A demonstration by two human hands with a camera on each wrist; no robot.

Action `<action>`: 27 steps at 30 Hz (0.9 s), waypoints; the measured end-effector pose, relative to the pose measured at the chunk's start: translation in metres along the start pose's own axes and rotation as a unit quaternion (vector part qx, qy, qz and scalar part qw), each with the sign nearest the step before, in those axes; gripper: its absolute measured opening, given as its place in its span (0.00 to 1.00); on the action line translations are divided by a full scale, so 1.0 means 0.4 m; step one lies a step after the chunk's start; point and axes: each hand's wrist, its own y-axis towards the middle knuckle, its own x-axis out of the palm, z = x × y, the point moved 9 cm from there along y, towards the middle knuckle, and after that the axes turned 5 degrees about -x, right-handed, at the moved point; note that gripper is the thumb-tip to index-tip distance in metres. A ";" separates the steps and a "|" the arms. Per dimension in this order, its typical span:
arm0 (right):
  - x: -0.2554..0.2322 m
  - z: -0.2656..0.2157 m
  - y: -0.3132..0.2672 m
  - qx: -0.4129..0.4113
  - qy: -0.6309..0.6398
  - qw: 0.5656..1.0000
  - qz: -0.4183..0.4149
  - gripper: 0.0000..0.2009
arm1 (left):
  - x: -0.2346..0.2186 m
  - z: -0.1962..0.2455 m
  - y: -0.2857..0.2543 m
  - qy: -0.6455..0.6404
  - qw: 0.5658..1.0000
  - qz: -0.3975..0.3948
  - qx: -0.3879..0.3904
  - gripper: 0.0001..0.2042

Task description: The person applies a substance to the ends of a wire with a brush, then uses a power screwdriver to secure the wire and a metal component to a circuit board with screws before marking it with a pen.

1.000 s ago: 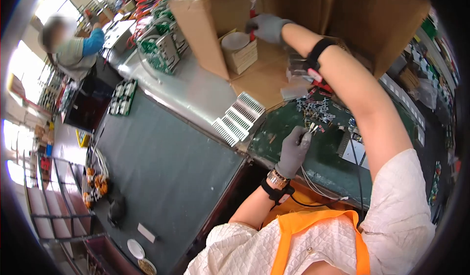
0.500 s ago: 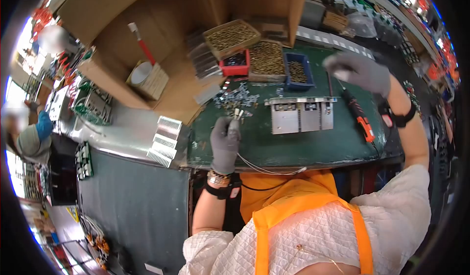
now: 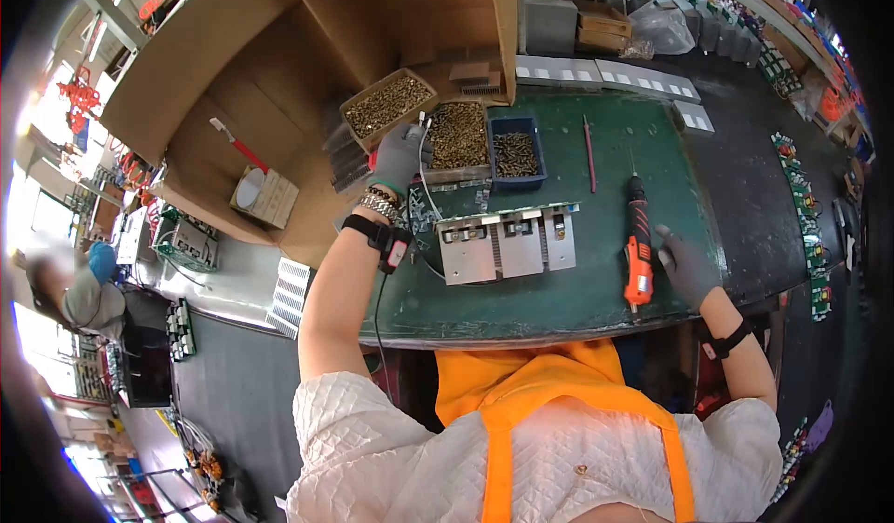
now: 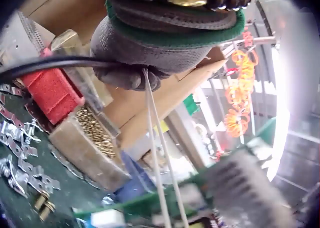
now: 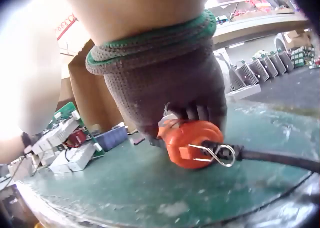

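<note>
I observe the gloved right hand [image 5: 167,88] beside an orange tool [image 5: 177,147], contact undetermined, black cord [image 5: 280,158] attached, green tabletop [image 5: 125,180] beneath.

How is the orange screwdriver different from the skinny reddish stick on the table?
The screwdriver is chunky, while the stick is skinny. The screwdriver is orange and black; the stick is reddish. The screwdriver lies beside the right hand; the stick lies nearer the blue tray. Both lie on the green tabletop.

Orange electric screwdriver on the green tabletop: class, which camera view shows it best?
The head view: the screwdriver shows there lengthwise, from bit to butt. The right wrist view shows mainly its orange rear end and cord. The left wrist view does not show it.
</note>
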 end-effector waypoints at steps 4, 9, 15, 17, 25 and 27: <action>-0.036 -0.105 0.046 -0.150 -0.211 0.963 0.073 0.24 | -0.027 0.146 -0.021 0.426 0.883 0.108 0.165 0.11; 0.016 -0.175 0.097 -0.313 -0.285 0.904 0.063 0.21 | -0.128 0.251 0.088 0.621 0.750 0.169 0.153 0.12; -0.028 -0.191 0.052 -0.367 -0.205 0.896 0.139 0.15 | -0.106 0.164 0.210 0.687 0.715 0.013 0.128 0.13; -0.100 -0.256 0.000 -0.355 -0.095 0.912 0.183 0.16 | -0.096 0.162 0.203 0.720 0.687 0.040 0.089 0.11; -0.302 -0.266 -0.158 -0.291 0.244 0.887 0.263 0.25 | -0.111 0.195 0.155 0.653 0.742 0.112 0.096 0.12; -0.337 -0.285 -0.169 -0.299 0.321 0.851 0.289 0.31 | -0.118 0.210 0.128 0.604 0.765 0.150 0.165 0.12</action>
